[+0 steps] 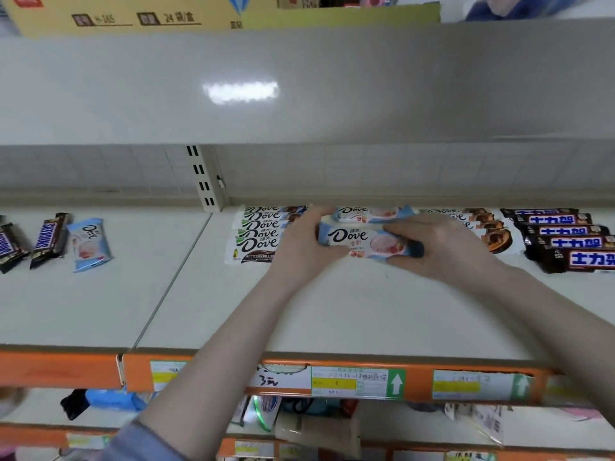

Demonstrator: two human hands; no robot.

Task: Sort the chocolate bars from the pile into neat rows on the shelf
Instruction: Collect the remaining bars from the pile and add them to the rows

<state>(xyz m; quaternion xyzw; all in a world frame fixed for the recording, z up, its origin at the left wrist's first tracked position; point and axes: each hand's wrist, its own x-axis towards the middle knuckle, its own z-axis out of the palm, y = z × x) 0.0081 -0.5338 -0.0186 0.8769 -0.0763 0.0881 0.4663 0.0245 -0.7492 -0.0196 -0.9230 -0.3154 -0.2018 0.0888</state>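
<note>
A light-blue Dove bar (362,242) lies crosswise at the back of the white shelf (253,311). My left hand (299,251) grips its left end and my right hand (442,247) grips its right end. Behind it lies another light-blue Dove bar (369,213). A row of white-and-green Dove bars (256,234) sits to the left, a row of white-and-orange Dove bars (489,227) to the right, then a row of dark Snickers bars (569,241). The leftover pile at far left holds a light-blue Dove bar (89,244) and two Snickers bars (50,239).
The upper shelf (299,88) hangs low over the bars, with a cardboard box (133,15) on it. An orange price rail (332,377) with labels runs along the shelf's front edge. A slotted upright (203,178) divides the back wall. Packaged goods fill the shelf below.
</note>
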